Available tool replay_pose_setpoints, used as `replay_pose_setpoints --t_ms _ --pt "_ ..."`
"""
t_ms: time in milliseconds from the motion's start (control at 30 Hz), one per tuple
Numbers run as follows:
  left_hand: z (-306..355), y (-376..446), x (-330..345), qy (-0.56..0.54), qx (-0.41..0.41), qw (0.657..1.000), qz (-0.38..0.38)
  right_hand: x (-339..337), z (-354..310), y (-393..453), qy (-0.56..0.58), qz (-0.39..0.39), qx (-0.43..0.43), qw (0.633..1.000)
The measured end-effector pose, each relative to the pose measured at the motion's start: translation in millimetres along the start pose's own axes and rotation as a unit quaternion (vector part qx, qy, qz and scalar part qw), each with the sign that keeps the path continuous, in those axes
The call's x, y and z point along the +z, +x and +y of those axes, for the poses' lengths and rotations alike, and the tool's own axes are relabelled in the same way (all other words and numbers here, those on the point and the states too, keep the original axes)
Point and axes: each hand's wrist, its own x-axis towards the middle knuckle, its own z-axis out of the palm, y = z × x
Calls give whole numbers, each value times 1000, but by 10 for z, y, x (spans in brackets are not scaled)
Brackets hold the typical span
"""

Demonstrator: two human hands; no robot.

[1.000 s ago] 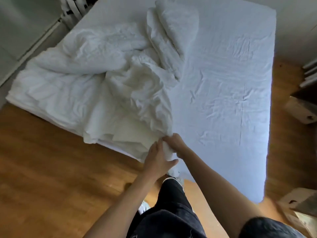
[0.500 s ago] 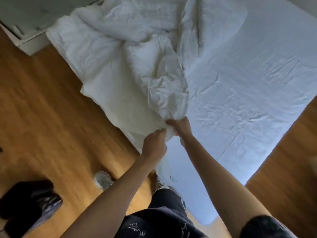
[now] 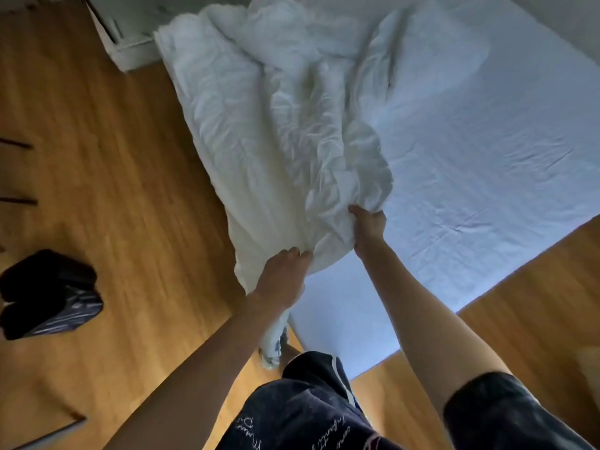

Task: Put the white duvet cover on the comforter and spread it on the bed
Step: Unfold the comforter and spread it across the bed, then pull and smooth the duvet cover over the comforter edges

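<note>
The person has bare forearms, a dark short sleeve [image 3: 506, 414], dark shorts [image 3: 311, 414] with pale script lettering, and a white side stripe [image 3: 341, 378].

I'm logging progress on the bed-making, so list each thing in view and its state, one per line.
Duvet cover: crumpled, bunched near the bed's corner, gripped by both hands.
Comforter: rumpled, lying along the bed's edge, not spread.
Bed: fitted sheet on, wrinkled.
Left hand: grips the fabric's edge.
Right hand: grips bunched fabric.
Dark bag: on the floor.
</note>
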Motion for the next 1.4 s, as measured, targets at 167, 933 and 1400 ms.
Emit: replay_pose_setpoints --t_ms 167,933,1400 --pt "668 -510 324 -52 -32 998 31 -617 142 -496 -188 73 -150 968" --pt "1867 -620 2753 -154 -251 938 -182 -3236 1620 942 -783 -261 -264 499" --pt "1473 -278 4127 -54 -250 966 27 -2861 2129 2985 -746 -339 -458 346"
